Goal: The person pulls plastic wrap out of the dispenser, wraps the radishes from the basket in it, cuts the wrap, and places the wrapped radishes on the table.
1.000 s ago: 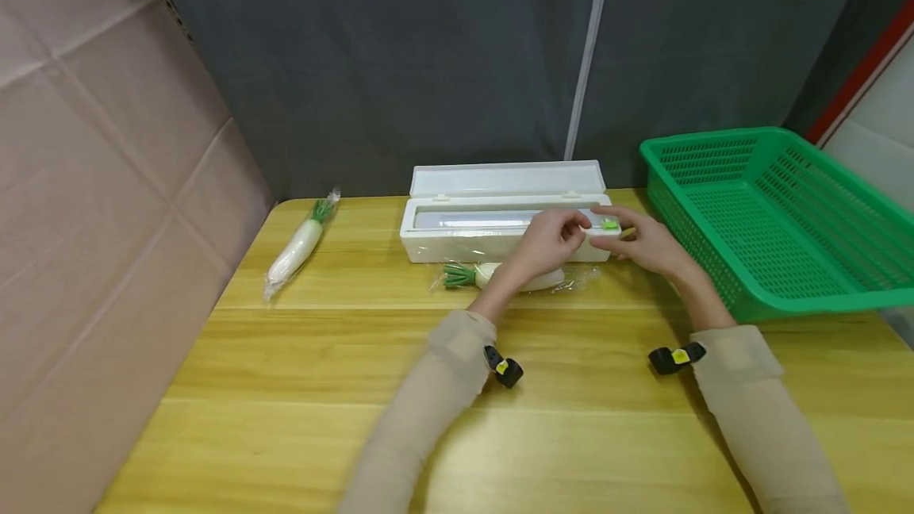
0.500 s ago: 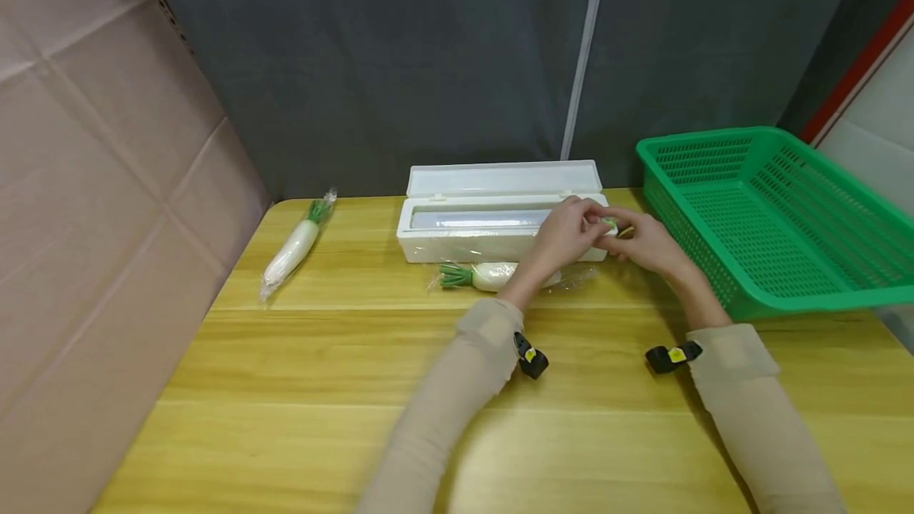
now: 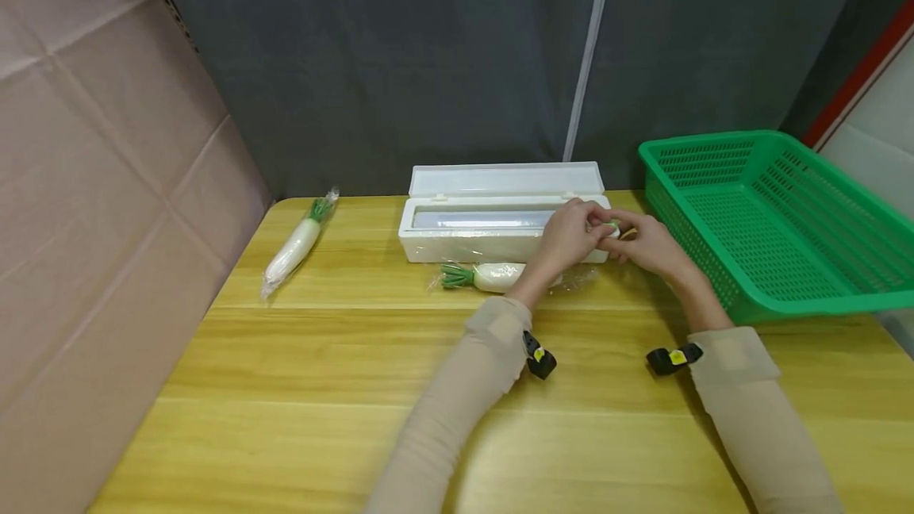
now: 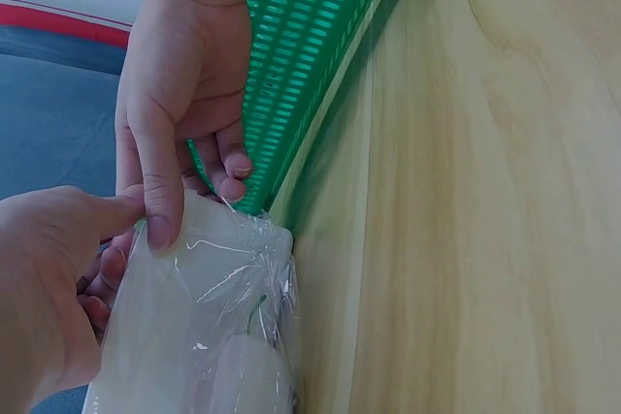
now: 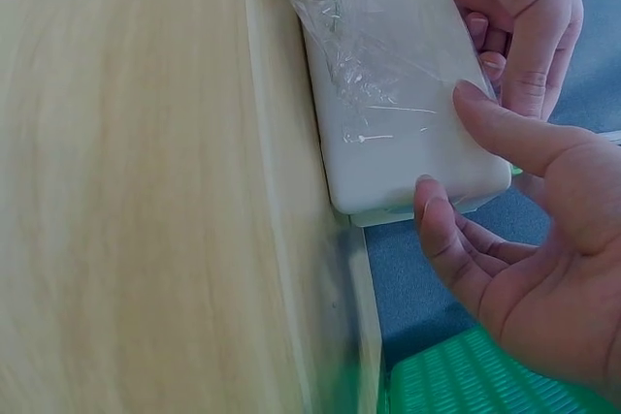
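Observation:
A white cling film dispenser (image 3: 471, 247) stands with its lid raised at the back of the table. Clear film hangs down its front, near a wrapped white radish (image 3: 493, 276) with green stalks. My left hand (image 3: 567, 235) is at the dispenser's right end, thumb and fingers pinching the small green slide cutter (image 3: 613, 224), mostly hidden by the fingers. Around the same end, my right hand (image 3: 651, 246) holds the dispenser; its thumb lies on the front wall in the right wrist view. Both thumbs nearly meet in the left wrist view.
A green plastic basket (image 3: 743, 292) stands to the right, close to my right forearm. Another wrapped radish (image 3: 294, 251) lies at the table's left. A dark grey curtain (image 3: 385, 70) rises behind the wooden table (image 3: 300, 387).
My left hand has moved right along the dispenser to its right end and closed its fingers at the slide cutter. My right hand has stayed at that end.

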The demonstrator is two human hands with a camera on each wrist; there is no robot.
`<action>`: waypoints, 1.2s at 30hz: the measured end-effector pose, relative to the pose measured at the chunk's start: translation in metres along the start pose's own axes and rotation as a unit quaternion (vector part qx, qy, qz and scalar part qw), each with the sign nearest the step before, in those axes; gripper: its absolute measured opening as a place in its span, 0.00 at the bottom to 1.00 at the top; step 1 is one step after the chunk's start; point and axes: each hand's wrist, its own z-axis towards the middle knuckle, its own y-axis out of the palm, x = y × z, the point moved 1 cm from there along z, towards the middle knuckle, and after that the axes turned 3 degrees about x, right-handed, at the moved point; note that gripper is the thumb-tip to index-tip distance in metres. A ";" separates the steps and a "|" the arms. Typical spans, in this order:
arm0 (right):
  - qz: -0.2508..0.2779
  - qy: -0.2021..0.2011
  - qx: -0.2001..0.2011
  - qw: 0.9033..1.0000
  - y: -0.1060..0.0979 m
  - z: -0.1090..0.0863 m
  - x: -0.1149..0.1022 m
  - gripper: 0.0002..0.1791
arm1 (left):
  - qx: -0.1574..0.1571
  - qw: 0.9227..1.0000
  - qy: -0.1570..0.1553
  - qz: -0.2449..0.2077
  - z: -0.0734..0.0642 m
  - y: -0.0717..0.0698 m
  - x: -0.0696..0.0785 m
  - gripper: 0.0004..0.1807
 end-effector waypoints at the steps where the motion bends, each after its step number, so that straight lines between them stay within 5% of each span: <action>1: -0.002 0.001 0.001 1.000 0.000 0.000 0.000 0.30 | 0.000 1.000 0.000 0.001 0.000 0.000 0.000 0.11; 15: -0.055 0.005 -0.008 0.998 -0.004 0.003 0.002 0.35 | 0.007 0.999 0.020 -0.032 0.001 -0.001 -0.005 0.06; 36: -0.086 0.016 -0.015 0.996 -0.005 0.004 -0.005 0.39 | 0.019 0.999 0.032 -0.006 -0.003 -0.006 -0.009 0.06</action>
